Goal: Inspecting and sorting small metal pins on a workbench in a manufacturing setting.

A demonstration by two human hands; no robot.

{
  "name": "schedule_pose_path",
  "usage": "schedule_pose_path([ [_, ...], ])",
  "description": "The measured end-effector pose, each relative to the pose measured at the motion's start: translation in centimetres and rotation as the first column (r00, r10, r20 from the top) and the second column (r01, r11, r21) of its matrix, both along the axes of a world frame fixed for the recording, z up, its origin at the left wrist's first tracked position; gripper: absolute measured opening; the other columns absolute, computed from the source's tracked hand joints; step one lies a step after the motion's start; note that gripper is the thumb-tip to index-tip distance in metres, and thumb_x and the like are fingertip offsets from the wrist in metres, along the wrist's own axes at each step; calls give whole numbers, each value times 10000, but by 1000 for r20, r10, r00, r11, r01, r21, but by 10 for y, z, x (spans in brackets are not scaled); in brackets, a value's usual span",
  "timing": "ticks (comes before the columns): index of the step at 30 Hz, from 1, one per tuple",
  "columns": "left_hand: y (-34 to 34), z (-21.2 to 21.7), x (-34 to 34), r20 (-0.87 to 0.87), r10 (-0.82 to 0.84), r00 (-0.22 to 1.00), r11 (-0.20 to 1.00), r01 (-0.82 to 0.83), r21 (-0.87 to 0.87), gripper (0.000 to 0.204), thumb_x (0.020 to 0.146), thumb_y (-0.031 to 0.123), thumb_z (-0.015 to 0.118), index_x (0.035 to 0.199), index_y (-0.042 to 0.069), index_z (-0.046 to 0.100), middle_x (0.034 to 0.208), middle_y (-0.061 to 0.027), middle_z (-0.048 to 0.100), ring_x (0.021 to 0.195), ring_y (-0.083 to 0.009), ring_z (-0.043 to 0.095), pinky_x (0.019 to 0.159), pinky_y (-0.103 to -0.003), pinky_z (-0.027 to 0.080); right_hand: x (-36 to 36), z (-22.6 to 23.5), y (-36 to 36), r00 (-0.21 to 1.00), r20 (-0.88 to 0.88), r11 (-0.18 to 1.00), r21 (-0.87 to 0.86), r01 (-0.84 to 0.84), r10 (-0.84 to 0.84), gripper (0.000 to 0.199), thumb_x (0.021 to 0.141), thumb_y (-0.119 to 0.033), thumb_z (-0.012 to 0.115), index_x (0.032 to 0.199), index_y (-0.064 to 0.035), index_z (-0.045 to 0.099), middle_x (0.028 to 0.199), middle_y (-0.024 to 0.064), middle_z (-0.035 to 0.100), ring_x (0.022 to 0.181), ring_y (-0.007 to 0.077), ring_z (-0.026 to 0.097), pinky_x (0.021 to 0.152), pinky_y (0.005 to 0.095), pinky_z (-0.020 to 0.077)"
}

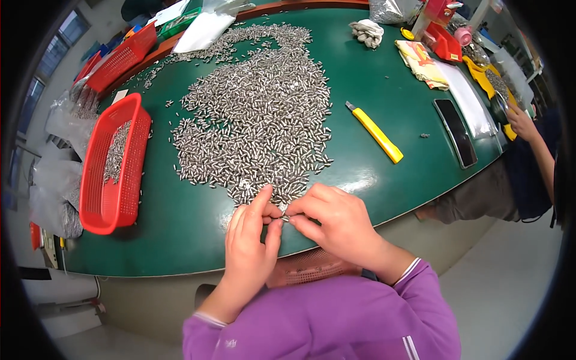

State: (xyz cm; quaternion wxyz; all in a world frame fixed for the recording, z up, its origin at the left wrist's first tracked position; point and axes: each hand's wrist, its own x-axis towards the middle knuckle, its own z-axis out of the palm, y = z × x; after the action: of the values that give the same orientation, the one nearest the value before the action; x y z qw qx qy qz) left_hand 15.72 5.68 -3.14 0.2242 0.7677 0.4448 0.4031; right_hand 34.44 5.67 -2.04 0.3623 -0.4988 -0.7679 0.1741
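A broad pile of small silvery metal pins (pixel 258 114) lies spread over the green table (pixel 354 84). At the near edge of this pile, my left hand (pixel 252 237) has its thumb and fingers curled together at a few pins. My right hand (pixel 336 223) meets it there, thumb and index finger pinched close to a small metal pin (pixel 285 219). The fingertips of both hands nearly touch, and they partly hide what lies between them.
To the left stands a red plastic basket (pixel 90 204) with more pins inside. A yellow utility knife (pixel 378 137), a phone (pixel 455 132) and white gloves (pixel 366 33) lie on the right. A pink basket (pixel 312 270) sits below the table edge. Another person's hand (pixel 521 122) shows at far right.
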Motion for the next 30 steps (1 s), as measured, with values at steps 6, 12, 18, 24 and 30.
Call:
schedule_pose_path([
  [6,-1,3,1,-12,10,1000,1000,-10,10,640,820,-85,698,1426,-2,508,919,-85,653,825,-238,611,770,-365,522,2,-2,1,999,-27,999,27,-27,27,148,782,-113,791,908,-139,717,828,28,623,729,243,632,657,375,516],
  [12,-3,1,0,-26,24,999,999,-23,37,630,809,-81,700,1407,-5,519,887,-70,647,809,-235,605,770,-368,511,2,1,0,998,-38,998,25,-52,53,147,785,-111,787,908,-124,707,837,39,620,747,262,630,664,383,516],
  [18,-6,1,-3,-14,2,1000,999,-2,47,598,804,-55,716,1375,2,547,870,-50,658,811,-230,614,799,-371,496,6,2,-2,995,-5,994,25,-102,102,138,805,-111,741,928,-116,679,868,53,578,811,265,614,695,391,511],
  [24,-7,3,-4,-33,-23,999,1000,24,17,606,793,-35,740,1369,14,559,869,-33,672,824,-227,622,809,-372,495,7,2,-3,992,-26,992,11,-127,127,157,808,-94,735,955,-118,685,868,56,551,820,266,607,693,392,503],
  [30,-6,5,-3,-30,-19,999,1000,19,-11,610,794,-30,744,1373,3,555,870,-34,673,822,-223,613,806,-367,493,2,-4,-5,993,-115,1000,5,-27,28,145,814,-93,750,939,-95,679,886,69,567,822,278,605,705,395,503],
])
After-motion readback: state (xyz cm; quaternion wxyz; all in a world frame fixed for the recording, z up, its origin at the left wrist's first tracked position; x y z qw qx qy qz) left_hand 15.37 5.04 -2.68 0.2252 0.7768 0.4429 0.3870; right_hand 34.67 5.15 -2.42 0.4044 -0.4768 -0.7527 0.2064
